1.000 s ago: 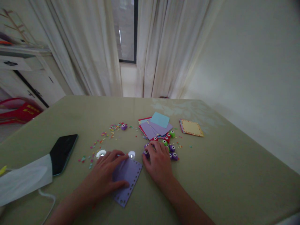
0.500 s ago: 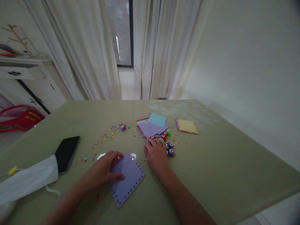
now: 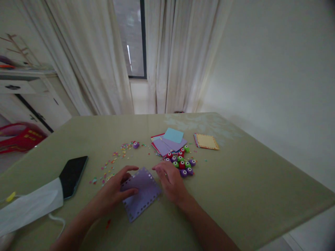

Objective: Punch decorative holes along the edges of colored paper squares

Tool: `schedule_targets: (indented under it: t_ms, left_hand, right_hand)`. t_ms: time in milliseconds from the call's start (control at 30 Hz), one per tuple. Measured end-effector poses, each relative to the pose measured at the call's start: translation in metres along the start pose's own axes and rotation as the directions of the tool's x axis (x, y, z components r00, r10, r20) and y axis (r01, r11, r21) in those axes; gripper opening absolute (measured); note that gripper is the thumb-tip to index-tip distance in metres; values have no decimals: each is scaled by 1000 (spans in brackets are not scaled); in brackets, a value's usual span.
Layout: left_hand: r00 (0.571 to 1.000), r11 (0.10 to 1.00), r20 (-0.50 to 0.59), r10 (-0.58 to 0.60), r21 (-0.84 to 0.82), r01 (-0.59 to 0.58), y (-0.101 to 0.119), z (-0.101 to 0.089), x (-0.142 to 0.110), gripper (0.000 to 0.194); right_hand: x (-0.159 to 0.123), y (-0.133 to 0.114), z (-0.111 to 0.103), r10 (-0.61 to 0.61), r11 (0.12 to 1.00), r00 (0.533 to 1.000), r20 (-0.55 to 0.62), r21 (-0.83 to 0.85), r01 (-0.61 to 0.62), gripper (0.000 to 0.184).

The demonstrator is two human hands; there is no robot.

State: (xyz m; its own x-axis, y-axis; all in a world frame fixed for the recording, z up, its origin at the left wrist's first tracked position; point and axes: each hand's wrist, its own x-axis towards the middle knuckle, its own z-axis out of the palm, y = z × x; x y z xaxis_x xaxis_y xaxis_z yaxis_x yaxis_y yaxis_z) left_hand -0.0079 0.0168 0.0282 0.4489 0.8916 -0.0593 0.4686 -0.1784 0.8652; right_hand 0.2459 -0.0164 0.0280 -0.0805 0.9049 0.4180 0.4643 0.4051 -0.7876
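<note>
A purple paper sheet [image 3: 142,195] with punched holes along its edges lies on the olive table [image 3: 235,174] in front of me. My left hand [image 3: 115,188] grips its left corner, thumb on top and fingers curled over the far edge. My right hand [image 3: 170,179] rests at the sheet's far right edge with its fingers curled inward; whatever is under them is hidden. Just beyond this hand sits a cluster of small red, green and purple craft punches [image 3: 180,162].
A stack of coloured papers [image 3: 170,141] and a yellow bordered card [image 3: 206,141] lie further back. Confetti bits [image 3: 112,164] and a lone purple punch [image 3: 135,145] are scattered at left. A black phone [image 3: 73,176], a white cloth [image 3: 28,205] and a cable [image 3: 56,219] occupy the near left.
My right hand has drawn back from the punches to the sheet's far right edge. My left hand has turned the sheet and lifted its corner. The view has shifted slightly.
</note>
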Motion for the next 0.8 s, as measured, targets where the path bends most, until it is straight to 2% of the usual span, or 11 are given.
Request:
schedule_targets:
  t_ms: [67,100,233,367,433,500,567,633,733,767,800]
  left_hand:
    - [997,992,-75,-5,-125,-4,3,0,0,70]
    - [994,983,-108,-19,-183,-1,4,0,1,69]
    - [983,936,-158,-99,-350,38,9,2,3,50]
    - [968,918,-222,-119,-396,22,12,10,4,52]
    - [959,914,-253,-125,-405,13,12,16,5,51]
    - [961,912,-253,-115,-409,1,12,23,6,52]
    - [961,918,-261,-94,-397,-18,11,27,6,54]
    - [961,924,-267,-76,-382,-33,8,29,7,55]
    - [962,926,-265,-63,-375,-43,3,30,8,55]
    - [963,927,-264,-57,-372,-47,2,30,9,55]
    - [964,928,-263,-49,-369,-53,2,30,9,55]
  right_hand:
    - [-1,-3,1,68,989,996,60,131,-75,38]
    - [-1,-3,1,114,975,990,83,179,-128,35]
    - [3,4,1,301,871,948,106,374,-319,33]
    - [8,11,0,374,768,927,5,559,-313,41]
    - [7,10,3,377,727,925,38,607,-321,40]
    - [4,7,5,372,711,925,83,615,-341,42]
    - [3,5,0,397,727,918,-9,613,-309,42]
    - [7,8,-20,441,753,865,-239,623,-212,42]
    - [30,30,-83,455,825,693,-559,557,-93,50]
    - [42,41,-109,429,869,649,-628,483,-107,51]
    - [54,54,-135,417,902,618,-666,389,-189,50]
